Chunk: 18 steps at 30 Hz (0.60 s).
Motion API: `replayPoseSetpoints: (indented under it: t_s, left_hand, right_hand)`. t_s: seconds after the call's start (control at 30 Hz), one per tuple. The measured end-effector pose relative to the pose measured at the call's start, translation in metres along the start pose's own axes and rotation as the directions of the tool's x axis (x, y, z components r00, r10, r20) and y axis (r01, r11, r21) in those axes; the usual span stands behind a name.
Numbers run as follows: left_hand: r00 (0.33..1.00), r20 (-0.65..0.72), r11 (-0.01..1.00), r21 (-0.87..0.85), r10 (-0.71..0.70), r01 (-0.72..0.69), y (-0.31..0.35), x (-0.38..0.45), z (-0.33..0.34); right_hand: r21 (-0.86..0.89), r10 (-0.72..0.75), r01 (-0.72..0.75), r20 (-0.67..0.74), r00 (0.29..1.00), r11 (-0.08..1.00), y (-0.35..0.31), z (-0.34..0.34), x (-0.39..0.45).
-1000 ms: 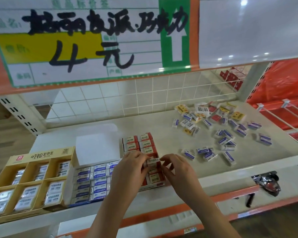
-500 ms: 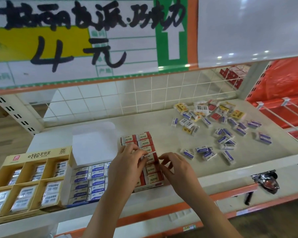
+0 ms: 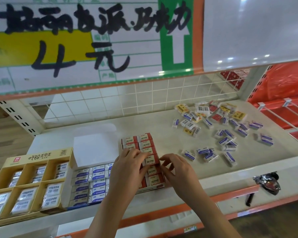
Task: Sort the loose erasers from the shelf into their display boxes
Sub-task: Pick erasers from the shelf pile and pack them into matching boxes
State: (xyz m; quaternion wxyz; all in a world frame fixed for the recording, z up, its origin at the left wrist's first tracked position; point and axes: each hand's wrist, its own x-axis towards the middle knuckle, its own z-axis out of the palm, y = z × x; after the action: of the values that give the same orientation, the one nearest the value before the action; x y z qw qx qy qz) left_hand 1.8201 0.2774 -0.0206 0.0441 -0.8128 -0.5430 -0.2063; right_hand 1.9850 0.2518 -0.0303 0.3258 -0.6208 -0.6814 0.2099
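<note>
Erasers (image 3: 218,133), loose, are lying scattered on the right part of the shelf (image 3: 158,124), well apart from the boxes. Left hand (image 3: 127,170) is resting over the red display box (image 3: 144,162), fingers curled onto a red eraser (image 3: 151,161) in its right column. Right hand (image 3: 177,170) is pinching that eraser's right edge. Blue box (image 3: 91,182) and yellow box (image 3: 29,177) are sitting to the left.

Both hands work over the red eraser box (image 3: 143,162) near the shelf (image 3: 144,122) front: the left hand (image 3: 127,170) and right hand (image 3: 177,170) pinch a red 2B eraser (image 3: 151,160) from either side. Loose erasers (image 3: 218,127) lie scattered far right; a blue eraser box (image 3: 91,184) and yellow display box (image 3: 27,179) sit left.
</note>
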Motion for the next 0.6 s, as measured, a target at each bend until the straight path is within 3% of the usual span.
replayPoseSetpoints:
  t_s: [0.6]
  left_hand:
    - [0.999, 0.034, 0.999, -0.029, -0.020, 0.021, 0.0081, 0.0022, -0.0011]
  right_hand:
    - [0.064, 0.039, -0.042, 0.053, 0.998, 0.997, -0.0013, -0.0036, 0.0029]
